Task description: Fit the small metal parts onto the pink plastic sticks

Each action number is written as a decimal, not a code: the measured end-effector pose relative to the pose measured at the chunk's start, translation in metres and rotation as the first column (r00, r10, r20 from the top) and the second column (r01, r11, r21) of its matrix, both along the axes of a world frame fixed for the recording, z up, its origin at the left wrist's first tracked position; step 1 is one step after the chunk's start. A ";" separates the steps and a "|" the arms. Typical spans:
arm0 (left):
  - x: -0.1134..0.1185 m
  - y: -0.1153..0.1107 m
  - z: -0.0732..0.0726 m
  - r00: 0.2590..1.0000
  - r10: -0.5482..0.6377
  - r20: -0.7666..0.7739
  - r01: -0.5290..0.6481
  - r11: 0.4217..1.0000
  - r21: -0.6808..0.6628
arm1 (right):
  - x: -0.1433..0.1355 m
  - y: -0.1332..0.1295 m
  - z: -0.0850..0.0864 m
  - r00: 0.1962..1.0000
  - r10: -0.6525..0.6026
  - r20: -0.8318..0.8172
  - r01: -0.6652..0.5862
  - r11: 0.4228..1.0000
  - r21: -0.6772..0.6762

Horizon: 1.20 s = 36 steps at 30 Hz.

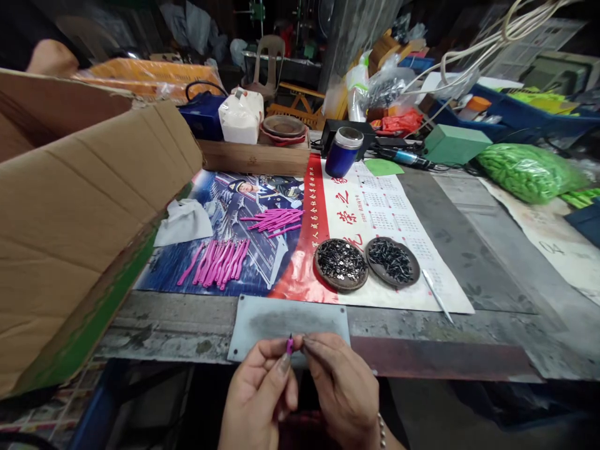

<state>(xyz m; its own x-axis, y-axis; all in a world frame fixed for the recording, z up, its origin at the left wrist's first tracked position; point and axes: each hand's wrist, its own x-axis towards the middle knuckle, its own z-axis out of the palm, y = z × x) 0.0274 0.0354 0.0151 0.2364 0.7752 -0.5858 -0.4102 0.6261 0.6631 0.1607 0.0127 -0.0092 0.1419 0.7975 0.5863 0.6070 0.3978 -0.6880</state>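
Pinched between thumb and forefinger of my left hand (262,394) is a slim magenta plastic piece (289,345), upright, with a dark tip at its top. My right hand (344,390) is closed in a pinch just beside that tip; whatever its fingertips hold is hidden. Both hands are over the front edge of a pale grey metal plate (290,317). Beyond it, a round dish of small dark parts and shiny rings (341,264) stands beside a second dish of thin black parts (394,261). Magenta handle-like pieces lie in two groups, a near one (221,264) and a far one (276,220).
A large cardboard box (94,187) blocks the left side. A calendar poster (300,269) covers the table's middle. A white pen-like tool (437,295) lies right of the dishes. Behind stand a blue jar (344,153), a green box (455,145) and a bag of green pieces (525,172).
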 end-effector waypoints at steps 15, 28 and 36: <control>0.017 -0.005 -0.002 0.998 0.040 0.044 -0.040 0.999 -0.020 | 0.000 -0.005 0.008 0.970 -0.080 -0.228 0.046 0.987 -0.151; 0.014 -0.016 -0.016 0.999 0.005 0.037 -0.012 0.984 0.179 | -0.006 -0.007 0.012 0.955 -0.074 -0.286 0.039 0.991 -0.124; 0.009 -0.020 -0.018 0.996 0.026 -0.083 0.012 0.905 0.424 | -0.007 -0.008 0.014 0.877 -0.014 -0.480 -0.111 0.967 -0.231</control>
<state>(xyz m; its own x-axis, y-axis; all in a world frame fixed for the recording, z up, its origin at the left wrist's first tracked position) 0.0368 0.0157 -0.0024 0.1937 0.9563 -0.2190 -0.3439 0.2752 0.8978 0.1538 0.0044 0.0052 0.3097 0.9190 0.2439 0.1669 0.2000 -0.9655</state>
